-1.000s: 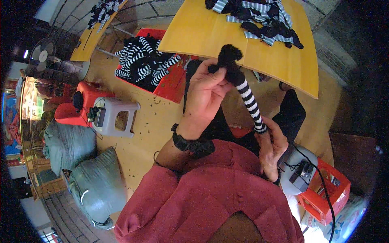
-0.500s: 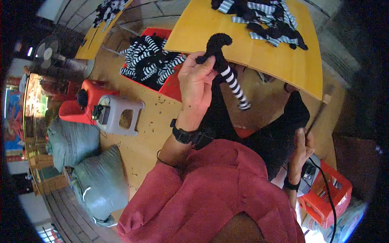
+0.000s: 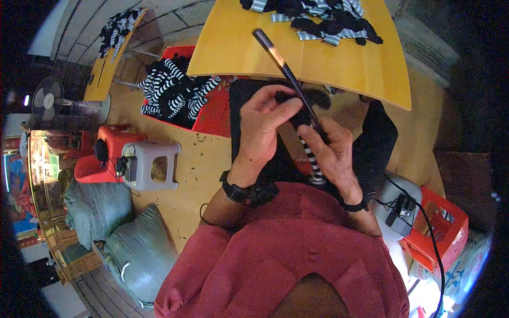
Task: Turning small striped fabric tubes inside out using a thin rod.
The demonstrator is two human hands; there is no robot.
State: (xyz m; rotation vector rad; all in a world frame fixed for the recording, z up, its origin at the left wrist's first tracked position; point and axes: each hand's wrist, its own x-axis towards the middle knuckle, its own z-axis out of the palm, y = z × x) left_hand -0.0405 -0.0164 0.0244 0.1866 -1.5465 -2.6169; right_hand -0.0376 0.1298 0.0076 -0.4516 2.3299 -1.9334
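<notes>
My left hand [image 3: 262, 119] is closed on a black fuzzy knitted piece [image 3: 319, 98], pinched between thumb and fingers over my lap. From it a narrow black-and-white striped tube [image 3: 311, 156] hangs down toward my shirt. My right hand [image 3: 335, 153] grips a long dark rod [image 3: 287, 71] with a pale shiny band near its far end. The rod slants up and left, crossing in front of the knitted piece. Whether its lower end touches or enters the piece is hidden by my right fingers.
A yellow table [image 3: 233, 50] ahead bears black and grey-striped knits [image 3: 334, 21]. Left of it, a red bin [image 3: 212, 114] holds several striped pieces. Grey stool [image 3: 159, 159], red stool [image 3: 114, 146], stuffed sacks [image 3: 140, 252] and fan [image 3: 47, 98] stand left; a red crate [image 3: 440, 228] and black cable [image 3: 432, 249] right.
My right hand has swung in from the far right with the rod and now meets my left hand. The knitted piece has come down closer to my lap, still in my left hand.
</notes>
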